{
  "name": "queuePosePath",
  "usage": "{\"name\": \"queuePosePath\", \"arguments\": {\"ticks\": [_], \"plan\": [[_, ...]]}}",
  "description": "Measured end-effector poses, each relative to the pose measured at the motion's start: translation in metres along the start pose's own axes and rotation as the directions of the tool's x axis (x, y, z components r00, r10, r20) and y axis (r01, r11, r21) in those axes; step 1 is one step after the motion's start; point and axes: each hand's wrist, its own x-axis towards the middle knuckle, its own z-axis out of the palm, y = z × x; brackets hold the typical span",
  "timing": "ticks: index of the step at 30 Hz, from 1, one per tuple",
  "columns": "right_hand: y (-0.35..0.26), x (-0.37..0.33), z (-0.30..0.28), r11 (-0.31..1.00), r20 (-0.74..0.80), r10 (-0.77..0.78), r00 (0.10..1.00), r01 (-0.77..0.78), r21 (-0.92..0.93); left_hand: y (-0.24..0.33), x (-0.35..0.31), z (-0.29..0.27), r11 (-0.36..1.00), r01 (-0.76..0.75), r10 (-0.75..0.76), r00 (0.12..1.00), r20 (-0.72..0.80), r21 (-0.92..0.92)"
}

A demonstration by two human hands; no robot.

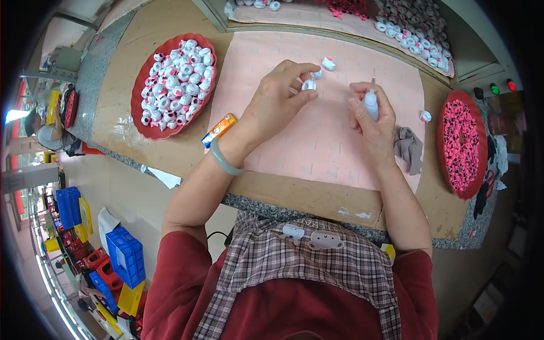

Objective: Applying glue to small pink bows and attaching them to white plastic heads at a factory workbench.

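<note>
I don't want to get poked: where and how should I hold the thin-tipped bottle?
Probably around the wide body of the thin-tipped bottle, from the near side, like the right hand: its narrow tip points away from the person.

Grey speckled stone tabletop (93, 96) fills mid-frame, w/ flat brown cardboard sheet (127, 85) on top. Smooth pale beige floor (153, 207), lower L; blue plastic crates (124, 258) & red plastic stools (96, 259) there. Pale grey shelf unit (212, 14) along top. Small round red lamp (511, 84) & green lamp (494, 89) lit, upper R. Bright white light (16, 115), far L.
</note>
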Motion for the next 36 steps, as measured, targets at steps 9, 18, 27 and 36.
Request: {"name": "queuePosePath", "arguments": {"ticks": [9,18,27,36], "plan": [[-0.016,0.006,-0.006,0.997,0.041,-0.041,0.998,0.038,0.070,0.006,-0.008,0.005,0.515,0.333,-0.229,0.941,0.248,-0.790],[-0.032,0.007,-0.018,0.987,-0.100,-0.158,0.982,0.160,0.014,0.006,-0.012,0.005,0.245,0.320,-0.254,0.932,0.258,-0.915],[-0.036,0.002,-0.016,0.932,-0.062,-0.343,0.937,0.332,-0.143,-0.004,-0.016,0.004,0.278,0.332,-0.236,0.933,0.271,-0.901],[-0.034,-0.003,-0.012,0.753,0.062,-0.570,0.820,0.551,-0.361,0.000,-0.017,0.003,0.253,0.336,-0.251,0.928,0.274,-0.907]]}}
